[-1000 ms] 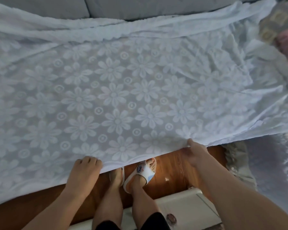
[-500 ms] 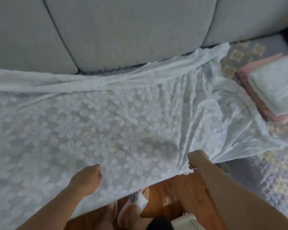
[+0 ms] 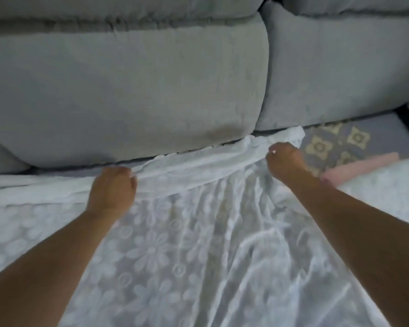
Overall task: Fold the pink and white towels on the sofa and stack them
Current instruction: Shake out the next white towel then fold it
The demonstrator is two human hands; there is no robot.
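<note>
Both fists curl closed on the thin white flower-patterned towel (image 3: 175, 244): left hand (image 3: 112, 190) and right hand (image 3: 285, 161) grip its bunched far edge beside the grey sofa back cushions (image 3: 128, 90); folded pink towel (image 3: 361, 167) lies right

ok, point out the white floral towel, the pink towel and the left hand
white floral towel (image 3: 175, 256): head view, its spread middle.
pink towel (image 3: 361, 164): head view, folded top edge.
left hand (image 3: 112, 191): head view, back of hand.

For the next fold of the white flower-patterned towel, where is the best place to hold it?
Probably at the bunched far edge of the white flower-patterned towel, below the grey sofa back cushion, reaching from the near side. Left hand and right hand already pinch there, apart.
</note>
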